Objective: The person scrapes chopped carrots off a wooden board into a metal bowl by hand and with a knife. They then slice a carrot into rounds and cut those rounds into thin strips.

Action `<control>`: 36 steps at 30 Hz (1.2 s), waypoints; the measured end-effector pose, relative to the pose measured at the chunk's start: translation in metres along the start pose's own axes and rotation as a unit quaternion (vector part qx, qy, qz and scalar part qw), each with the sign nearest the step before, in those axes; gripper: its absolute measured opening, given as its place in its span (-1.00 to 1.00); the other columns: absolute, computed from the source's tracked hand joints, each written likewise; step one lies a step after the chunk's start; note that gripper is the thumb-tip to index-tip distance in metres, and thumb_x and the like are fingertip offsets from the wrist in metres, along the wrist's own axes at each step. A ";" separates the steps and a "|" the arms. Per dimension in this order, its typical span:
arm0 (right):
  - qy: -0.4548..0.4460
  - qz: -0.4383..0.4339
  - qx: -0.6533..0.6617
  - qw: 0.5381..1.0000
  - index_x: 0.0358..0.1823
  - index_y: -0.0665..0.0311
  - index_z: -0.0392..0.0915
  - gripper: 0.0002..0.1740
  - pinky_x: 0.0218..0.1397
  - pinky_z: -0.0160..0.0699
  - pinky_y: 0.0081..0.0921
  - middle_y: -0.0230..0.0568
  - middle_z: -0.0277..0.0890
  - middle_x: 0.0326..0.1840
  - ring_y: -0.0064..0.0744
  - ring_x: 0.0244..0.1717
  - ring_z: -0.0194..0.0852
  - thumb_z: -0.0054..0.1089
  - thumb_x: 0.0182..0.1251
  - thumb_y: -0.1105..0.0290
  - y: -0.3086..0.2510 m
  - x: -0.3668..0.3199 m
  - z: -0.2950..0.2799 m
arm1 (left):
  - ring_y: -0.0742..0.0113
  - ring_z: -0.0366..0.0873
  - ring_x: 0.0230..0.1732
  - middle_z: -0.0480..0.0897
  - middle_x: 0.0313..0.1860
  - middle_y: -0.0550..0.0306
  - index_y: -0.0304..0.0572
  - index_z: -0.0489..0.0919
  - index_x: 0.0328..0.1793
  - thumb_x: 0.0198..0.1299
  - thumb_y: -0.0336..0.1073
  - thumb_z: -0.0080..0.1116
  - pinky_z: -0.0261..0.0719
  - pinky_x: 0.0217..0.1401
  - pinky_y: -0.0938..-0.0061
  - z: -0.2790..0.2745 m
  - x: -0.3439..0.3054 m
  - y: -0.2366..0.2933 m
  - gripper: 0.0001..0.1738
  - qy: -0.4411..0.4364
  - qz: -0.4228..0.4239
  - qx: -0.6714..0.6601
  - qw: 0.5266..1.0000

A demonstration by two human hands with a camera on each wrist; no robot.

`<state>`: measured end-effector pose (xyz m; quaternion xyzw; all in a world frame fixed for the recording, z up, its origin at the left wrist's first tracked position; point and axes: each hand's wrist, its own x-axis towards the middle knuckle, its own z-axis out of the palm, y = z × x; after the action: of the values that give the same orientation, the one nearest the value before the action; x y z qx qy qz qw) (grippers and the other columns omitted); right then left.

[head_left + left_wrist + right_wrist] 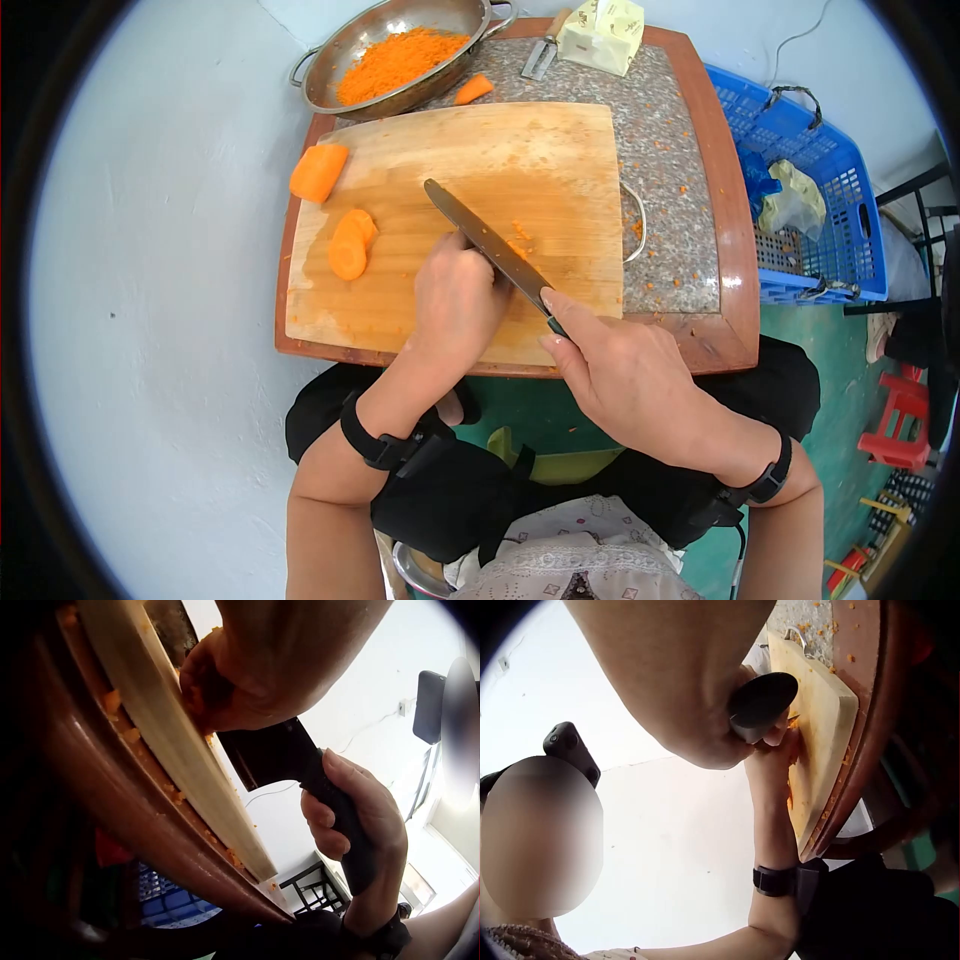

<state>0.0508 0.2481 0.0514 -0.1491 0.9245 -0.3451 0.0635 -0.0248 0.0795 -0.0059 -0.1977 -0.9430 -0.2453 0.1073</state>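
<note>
My right hand grips the black handle of a kitchen knife. The broad blade slants over the cutting board, its flat against the left hand's knuckles. My left hand is curled down on the board; orange carrot shows at its fingertips in the left wrist view, mostly hidden by the fingers. Fine carrot shreds lie just right of the blade. Left on the board are a thick carrot chunk and overlapping carrot slices.
A two-handled metal pan of shredded carrot stands at the back left, with a carrot end nearby. Behind the board lie a peeler-like tool and a pale packet. A blue basket stands right of the table.
</note>
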 end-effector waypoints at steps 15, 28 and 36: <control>0.051 0.023 0.110 0.992 -0.07 0.42 0.43 -0.70 -0.41 0.49 0.01 0.22 0.50 -0.56 0.22 -0.50 0.52 -0.05 0.42 0.29 0.019 0.033 0.011 | -0.02 0.56 -0.27 0.59 -0.37 -0.06 -0.34 0.69 -0.33 -0.11 -0.50 0.28 0.55 -0.22 0.24 0.001 -0.002 0.000 -0.85 0.016 0.027 0.011 0.999; 0.037 -0.006 0.027 0.999 0.05 0.44 0.41 -0.65 -0.46 0.52 -0.10 0.07 0.50 -0.62 0.08 -0.54 0.55 0.00 0.41 0.30 0.002 0.002 0.009 | -0.07 0.53 -0.31 0.58 -0.40 -0.12 -0.39 0.66 -0.35 -0.13 -0.52 0.29 0.53 -0.24 0.20 0.003 -0.004 -0.003 -0.84 0.026 0.015 -0.005 1.000; 0.011 -0.009 -0.003 1.000 0.03 0.47 0.41 -0.65 -0.51 0.51 -0.09 0.04 0.52 -0.59 0.07 -0.58 0.55 -0.01 0.41 0.30 0.004 0.010 0.010 | -0.04 0.53 -0.31 0.57 -0.39 -0.09 -0.37 0.66 -0.35 -0.16 -0.54 0.28 0.53 -0.25 0.22 0.004 -0.005 -0.002 -0.84 0.029 0.021 -0.017 0.999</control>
<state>0.0424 0.2415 0.0415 -0.1537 0.9248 -0.3444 0.0499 -0.0221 0.0783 -0.0115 -0.2121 -0.9307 -0.2649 0.1368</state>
